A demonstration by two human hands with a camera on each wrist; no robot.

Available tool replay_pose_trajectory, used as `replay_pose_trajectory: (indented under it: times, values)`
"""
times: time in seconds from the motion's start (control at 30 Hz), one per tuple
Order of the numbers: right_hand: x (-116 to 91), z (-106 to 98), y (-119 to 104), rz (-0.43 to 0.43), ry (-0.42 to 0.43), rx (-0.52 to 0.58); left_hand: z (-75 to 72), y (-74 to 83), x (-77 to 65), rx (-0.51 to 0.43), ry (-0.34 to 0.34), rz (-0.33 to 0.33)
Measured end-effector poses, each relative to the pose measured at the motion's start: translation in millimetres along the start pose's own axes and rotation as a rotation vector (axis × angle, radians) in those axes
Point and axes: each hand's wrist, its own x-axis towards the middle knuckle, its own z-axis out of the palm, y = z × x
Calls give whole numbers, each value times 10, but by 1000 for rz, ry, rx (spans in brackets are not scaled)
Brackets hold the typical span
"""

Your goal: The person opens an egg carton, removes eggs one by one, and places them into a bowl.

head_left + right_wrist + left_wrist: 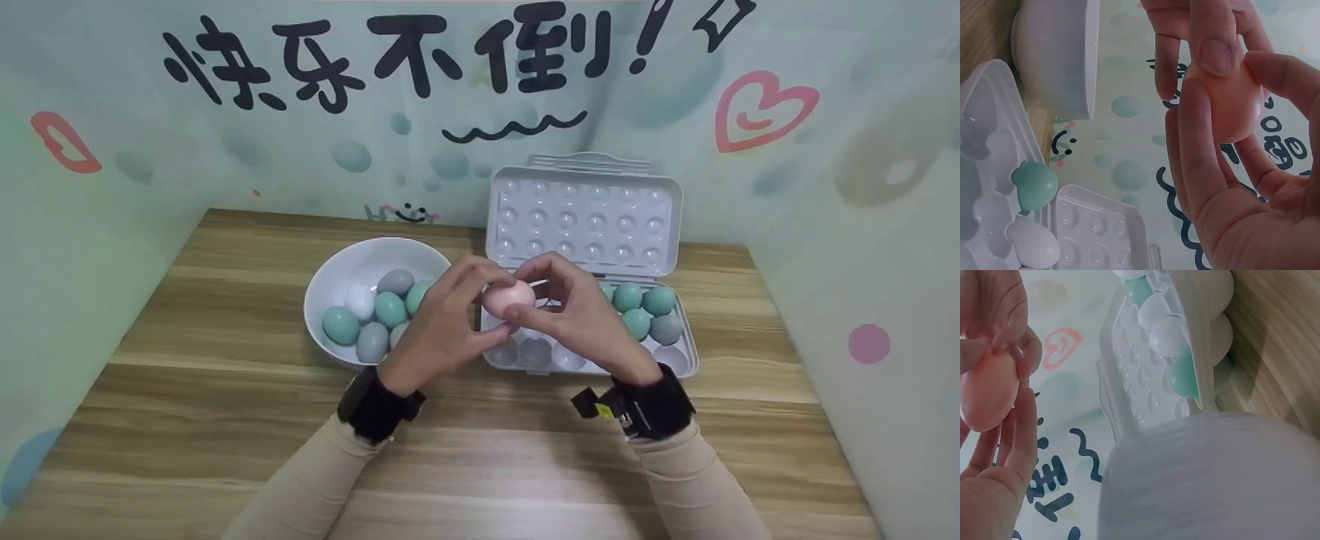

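Observation:
Between both hands, a pale pink egg (508, 300) is held above the near left part of the open egg carton (536, 373). My left hand (446, 322) holds it from the left, and my right hand (577, 315) grips its right side with thumb and fingers. In the right wrist view the egg (1238, 109) sits among the fingertips of both hands. The left wrist view shows the egg (988, 391) too. Green eggs (658, 300) and a grey egg (666, 329) fill cups at the carton's right; my right hand hides others.
Left of the carton stands a white bowl (319, 281) with several green, grey and white eggs, partly behind my left hand. The carton's raised lid (585, 259) leans near the printed backdrop (300, 150). All stand on a wood-grain table (480, 465).

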Motion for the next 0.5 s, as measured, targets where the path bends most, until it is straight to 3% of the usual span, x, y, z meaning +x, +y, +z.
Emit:
replay_pose_trajectory:
  times: [0.3,0.5]
  values:
    - [-2,14,-7,8,-17,14,-6,27,-6,0,-6,-6]
    - [-8,-22,-31,-21,-11,-2,-103,5,3,-34,-20,-48]
